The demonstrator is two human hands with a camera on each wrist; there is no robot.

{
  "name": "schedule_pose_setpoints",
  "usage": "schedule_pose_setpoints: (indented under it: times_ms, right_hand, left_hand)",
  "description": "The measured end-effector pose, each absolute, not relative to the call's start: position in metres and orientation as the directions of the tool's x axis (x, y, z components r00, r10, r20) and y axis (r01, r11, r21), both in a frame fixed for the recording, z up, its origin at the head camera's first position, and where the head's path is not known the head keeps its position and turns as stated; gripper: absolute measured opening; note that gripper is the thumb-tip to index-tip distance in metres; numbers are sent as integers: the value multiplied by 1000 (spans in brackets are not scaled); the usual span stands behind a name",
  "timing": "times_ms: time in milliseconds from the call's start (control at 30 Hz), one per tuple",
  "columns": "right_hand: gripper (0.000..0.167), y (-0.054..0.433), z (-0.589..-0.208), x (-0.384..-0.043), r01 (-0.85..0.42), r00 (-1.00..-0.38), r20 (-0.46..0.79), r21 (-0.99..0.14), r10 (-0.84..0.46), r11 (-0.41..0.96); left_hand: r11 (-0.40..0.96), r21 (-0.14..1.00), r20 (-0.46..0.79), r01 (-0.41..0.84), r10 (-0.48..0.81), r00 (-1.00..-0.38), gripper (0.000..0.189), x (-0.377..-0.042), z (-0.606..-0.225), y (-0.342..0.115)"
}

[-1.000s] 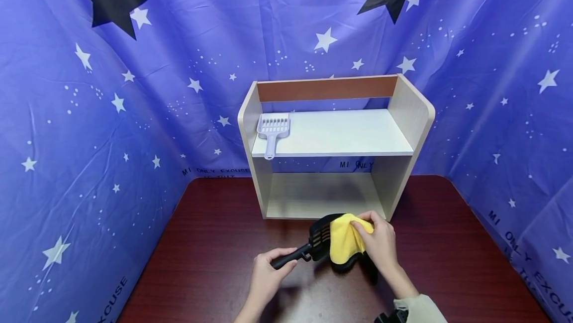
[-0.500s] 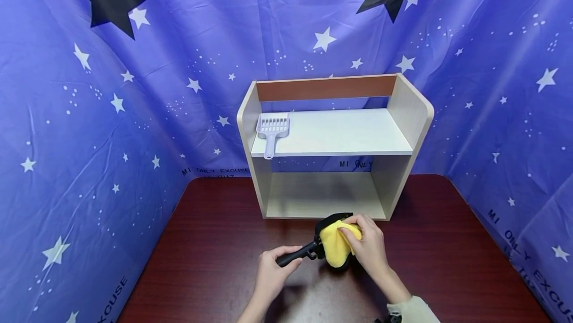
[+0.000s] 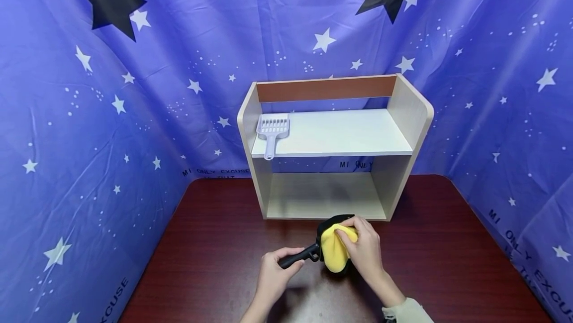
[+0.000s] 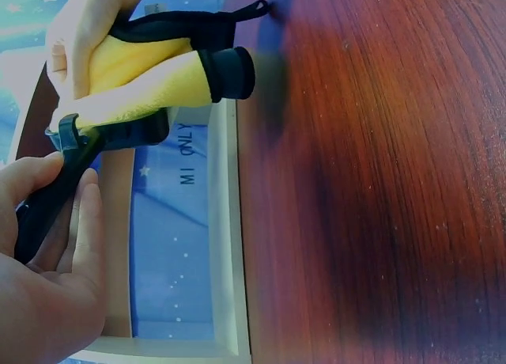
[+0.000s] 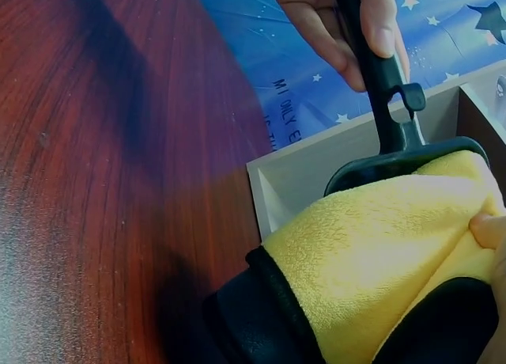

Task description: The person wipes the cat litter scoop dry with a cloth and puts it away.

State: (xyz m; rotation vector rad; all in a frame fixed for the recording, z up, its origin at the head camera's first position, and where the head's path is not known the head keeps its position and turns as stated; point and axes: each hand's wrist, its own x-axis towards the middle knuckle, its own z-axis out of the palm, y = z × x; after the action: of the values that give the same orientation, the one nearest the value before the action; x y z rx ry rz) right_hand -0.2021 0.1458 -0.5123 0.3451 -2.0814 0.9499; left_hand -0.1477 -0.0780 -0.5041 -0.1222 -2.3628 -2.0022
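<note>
My left hand [image 3: 273, 274] grips the handle of a black slotted litter scoop [image 3: 299, 256], held above the table in front of the shelf. A yellow cloth [image 3: 334, 249] with black edging drapes over the scoop's head and covers most of it. My right hand [image 3: 364, 249] pinches that cloth near its upper edge and presses it against the scoop. In the right wrist view, the scoop's rim [image 5: 371, 168] shows beside the cloth, and a black side of the cloth [image 5: 443, 324] is turned up. The slots are hidden now.
A two-level wooden shelf unit [image 3: 412, 129] stands at the back of the dark red table [image 3: 201, 258]. A white slotted litter scoop [image 3: 273, 129] lies at the left of its upper board, handle forward. Blue star-printed curtains [image 3: 134, 129] surround the table.
My right hand has slid the cloth leftward along the scoop's head toward the handle, covering its slots. My left hand has shifted slightly right, still holding the handle.
</note>
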Motion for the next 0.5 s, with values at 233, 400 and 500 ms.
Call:
schedule_pose_setpoints:
  times_ms: [233, 400, 500]
  right_hand:
    - [28, 150, -510, -204, -427, -674, 718, -572, 175, 701]
    - [25, 157, -507, -207, -398, -679, 701, -601, 218, 694]
    - [25, 160, -507, -209, -411, -664, 714, -597, 223, 689]
  left_hand:
    - [143, 986, 81, 85, 35, -996, 22, -146, -504, -81]
    - [144, 986, 81, 85, 33, -996, 22, -144, -504, -84]
    - [147, 985, 90, 95, 39, -995, 23, -144, -504, -86]
